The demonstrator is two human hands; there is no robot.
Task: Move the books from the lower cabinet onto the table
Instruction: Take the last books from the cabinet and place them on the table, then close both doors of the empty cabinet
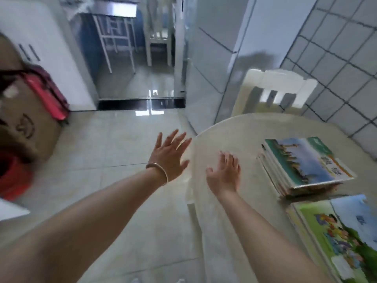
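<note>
The round pale counter (255, 135) fills the right side of the view, its curved rim sweeping from beside the white chair (279, 92) down toward the lower middle. Left of that rim lies a wide stretch of glossy tiled floor (114, 144), bare up to a dark threshold strip at the doorway beyond. The left edge of the floor is bounded by a cardboard box (24, 127), a red suitcase (49, 94) leaning by it, and a red bucket-like object (12, 176) (blurred, so its exact form is unclear). A tiled wall rises behind the counter on the right.

Two stacks of books sit on the counter. The far stack (304, 166) lies flat, well in from the rim, topped by a cover with blue sky and a green border. The near stack (334, 237) sits just this side of it, a green illustrated cover on top, running out of the frame at the lower right.

Both arms reach forward, bare. The left hand (170, 158) is spread wide with fingers fanned, palm facing away, held over the floor just beside the counter's rim; a thin bracelet (158, 172) circles its wrist. The right hand (224, 174) is also empty and spread, fingers loosely extended, above the counter's bare left part, apart from the far stack.
</note>
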